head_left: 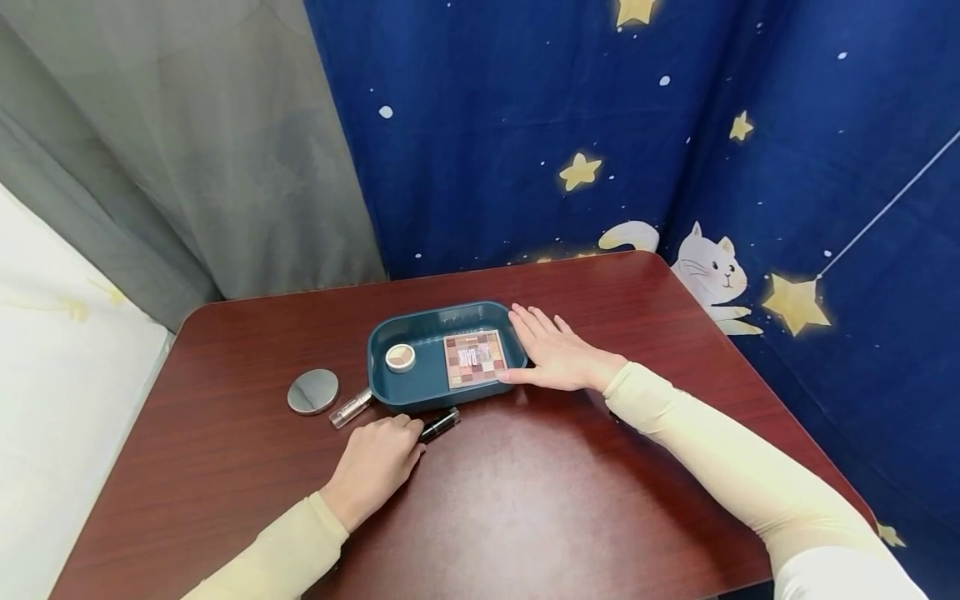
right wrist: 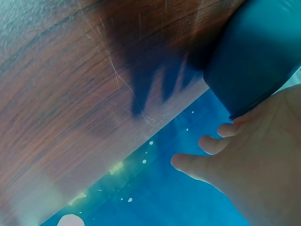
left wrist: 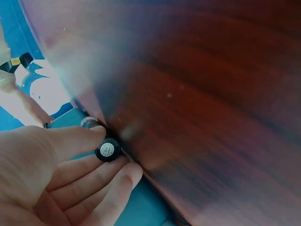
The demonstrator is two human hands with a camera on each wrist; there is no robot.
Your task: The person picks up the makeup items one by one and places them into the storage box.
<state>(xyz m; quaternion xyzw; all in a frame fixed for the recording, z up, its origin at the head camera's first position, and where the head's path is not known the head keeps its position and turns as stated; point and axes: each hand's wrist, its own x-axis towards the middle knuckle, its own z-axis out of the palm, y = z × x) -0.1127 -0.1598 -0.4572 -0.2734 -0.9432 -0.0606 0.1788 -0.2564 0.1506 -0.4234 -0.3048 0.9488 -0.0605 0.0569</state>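
My left hand (head_left: 380, 462) pinches a slim black cosmetic tube (head_left: 440, 425) just in front of the blue tray (head_left: 420, 403). In the left wrist view, the round end (left wrist: 107, 149) of that tube bears a white label and sits between thumb and fingers. With fingers extended, my right hand (head_left: 558, 354) touches the tray's right end. Inside the tray, an eyeshadow palette (head_left: 474, 358) lies at the right, its thumb-side corner close to that hand. A small round pot with a three-part coloured top (head_left: 401, 358) lies at the left.
A clear tube (head_left: 351, 409) lies against the tray's front left corner. Farther left is a round silver compact (head_left: 313, 392). Everything stands on a reddish-brown table (head_left: 525, 492), with grey and blue star-patterned curtains (head_left: 517, 133) behind its back edge.
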